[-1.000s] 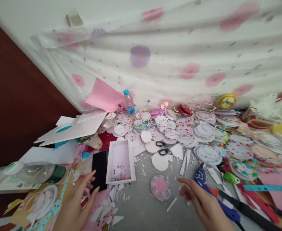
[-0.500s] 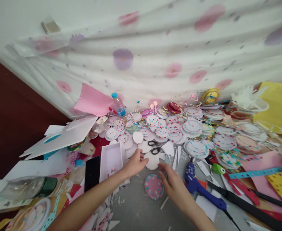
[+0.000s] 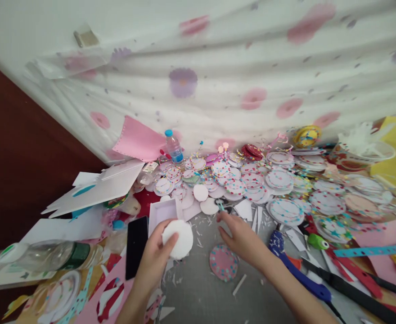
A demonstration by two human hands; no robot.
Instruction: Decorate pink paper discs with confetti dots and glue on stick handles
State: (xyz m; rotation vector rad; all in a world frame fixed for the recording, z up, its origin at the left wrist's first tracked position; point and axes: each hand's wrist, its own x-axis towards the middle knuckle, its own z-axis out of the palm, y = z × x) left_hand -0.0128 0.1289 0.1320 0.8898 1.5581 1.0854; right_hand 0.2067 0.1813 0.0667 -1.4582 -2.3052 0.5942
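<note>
Floral white sheeting (image 3: 218, 94) is hanging behind us, and below it a grey worktop (image 3: 201, 297) is carrying heaps of white paper discs ringed with coloured dots (image 3: 279, 180). We're gripping a plain white round disc (image 3: 179, 239) in our left hand (image 3: 155, 252), thumb pressing across its face, and we're holding it just in front of a white open-topped box (image 3: 160, 210). Our right hand (image 3: 237, 231) is hovering by black-handled scissors (image 3: 229, 209), fingers half curled; something small and pale blue (image 3: 220, 205) is showing at the fingertips, but we can't tell whether we're grasping it. Below, a pink disc edged with blue dots (image 3: 223, 262) is lying flat, untouched. We're judging this as gathering pieces; the next move is probably calling for a steady left grip and a sure right-hand pinch.
</note>
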